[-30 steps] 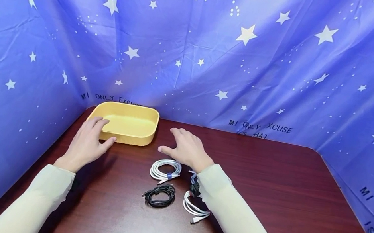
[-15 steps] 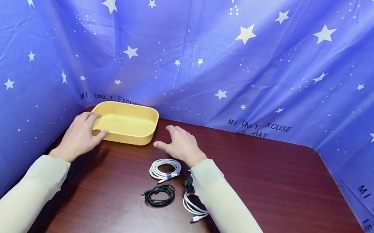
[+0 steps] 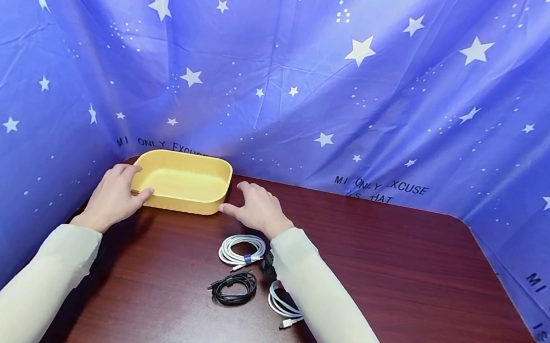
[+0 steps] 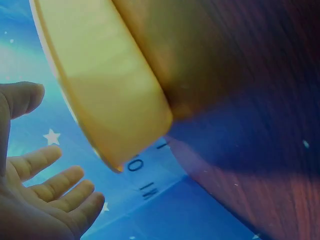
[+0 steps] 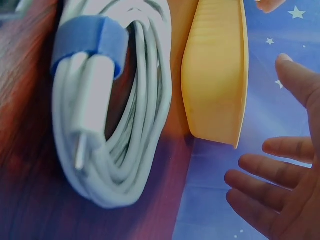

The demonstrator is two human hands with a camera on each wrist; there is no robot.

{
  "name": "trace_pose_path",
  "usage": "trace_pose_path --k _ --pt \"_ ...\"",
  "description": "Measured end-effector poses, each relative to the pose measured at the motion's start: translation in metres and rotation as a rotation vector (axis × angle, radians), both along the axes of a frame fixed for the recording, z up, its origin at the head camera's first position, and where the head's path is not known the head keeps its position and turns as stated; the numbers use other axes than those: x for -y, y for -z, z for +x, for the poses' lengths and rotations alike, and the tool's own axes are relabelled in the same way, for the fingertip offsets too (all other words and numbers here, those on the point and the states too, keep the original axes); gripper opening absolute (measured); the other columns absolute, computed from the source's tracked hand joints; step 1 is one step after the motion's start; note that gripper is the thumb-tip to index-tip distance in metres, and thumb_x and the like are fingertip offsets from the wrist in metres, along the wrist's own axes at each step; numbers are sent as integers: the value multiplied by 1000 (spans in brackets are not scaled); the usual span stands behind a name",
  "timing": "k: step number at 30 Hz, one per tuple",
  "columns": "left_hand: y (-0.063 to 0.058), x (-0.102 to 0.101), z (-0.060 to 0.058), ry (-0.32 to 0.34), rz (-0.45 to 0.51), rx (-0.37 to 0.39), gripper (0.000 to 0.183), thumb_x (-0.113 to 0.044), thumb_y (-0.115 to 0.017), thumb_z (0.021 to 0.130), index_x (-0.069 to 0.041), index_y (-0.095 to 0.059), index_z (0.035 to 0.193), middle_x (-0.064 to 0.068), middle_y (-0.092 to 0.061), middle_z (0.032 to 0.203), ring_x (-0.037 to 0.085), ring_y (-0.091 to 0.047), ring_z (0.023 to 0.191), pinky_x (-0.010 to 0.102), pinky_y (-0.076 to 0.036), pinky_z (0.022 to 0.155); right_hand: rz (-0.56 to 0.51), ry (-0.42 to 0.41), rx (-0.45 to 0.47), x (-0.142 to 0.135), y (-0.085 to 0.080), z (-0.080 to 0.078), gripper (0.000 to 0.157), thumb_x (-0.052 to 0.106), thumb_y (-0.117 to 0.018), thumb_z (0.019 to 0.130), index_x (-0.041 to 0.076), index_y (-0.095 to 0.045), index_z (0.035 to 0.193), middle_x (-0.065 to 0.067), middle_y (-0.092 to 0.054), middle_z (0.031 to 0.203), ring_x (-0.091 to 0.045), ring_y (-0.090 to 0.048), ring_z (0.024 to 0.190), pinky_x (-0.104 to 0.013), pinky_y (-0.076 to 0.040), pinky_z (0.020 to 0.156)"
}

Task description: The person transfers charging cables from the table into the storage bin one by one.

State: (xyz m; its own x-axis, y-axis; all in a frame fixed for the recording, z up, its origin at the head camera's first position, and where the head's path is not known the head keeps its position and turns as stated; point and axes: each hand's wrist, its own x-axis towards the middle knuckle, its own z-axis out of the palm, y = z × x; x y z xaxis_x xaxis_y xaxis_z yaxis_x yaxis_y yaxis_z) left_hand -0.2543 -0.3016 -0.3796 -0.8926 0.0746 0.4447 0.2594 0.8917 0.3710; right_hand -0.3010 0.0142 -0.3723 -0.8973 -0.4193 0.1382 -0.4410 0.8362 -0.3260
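Note:
A yellow rectangular bin with rounded corners stands at the far left of the table, nothing inside it. My left hand is at its left end, fingers spread and thumb by the front corner; in the left wrist view the fingers are apart from the wall. On the other side my right hand hovers at the bin's right end, thumb tip near the front right corner, with relaxed fingers in the right wrist view. Neither hand grips anything.
Nearer me lie a coiled white cable with a blue strap, a coiled black cable and another white cable, partly under my right sleeve. A blue star-patterned curtain surrounds the dark wooden table.
Both hands have moved left: the left from over the bin's front left corner to its left end, the right closer to its right end. The bin stays in place.

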Motion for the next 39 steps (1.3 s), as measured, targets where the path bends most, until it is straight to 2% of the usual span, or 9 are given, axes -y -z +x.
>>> trace_pose_path --k 5,10,17,27,39 --pt "4 9 -3 -28 21 28 60 -26 -67 85 13 -47 126 35 -46 123 50 -41 113 59 -32 95 -108 9 91 3 2 -4 74 65 -62 79 12 -53 131 -5 -60 125 -22 -55 115 -40 -45 93" --pt "4 15 -6 -51 46 44 59 -26 -68 84 16 -50 121 34 -49 118 48 -43 110 59 -34 94 -168 22 144 2 7 -11 75 64 -63 79 11 -53 131 -6 -60 126 -21 -55 115 -39 -45 94" --pt "3 19 -8 -67 85 98 62 -28 -64 87 19 -46 123 37 -47 119 49 -41 113 59 -32 96 -226 38 178 3 11 -16 73 59 -66 80 8 -53 131 -6 -61 124 -23 -56 114 -37 -44 95" --pt "7 24 -11 -69 199 183 63 -34 -61 91 17 -46 125 37 -49 120 49 -45 111 59 -34 95 -322 42 231 16 19 -21 76 55 -67 80 3 -50 133 -12 -64 116 -24 -59 106 -35 -47 90" --pt "12 24 -11 -79 329 304 78 -40 -59 92 17 -30 137 37 -42 131 47 -42 118 59 -33 99 -453 139 310 29 24 -21 82 52 -70 79 4 -41 139 -13 -61 119 -24 -58 106 -36 -45 93"
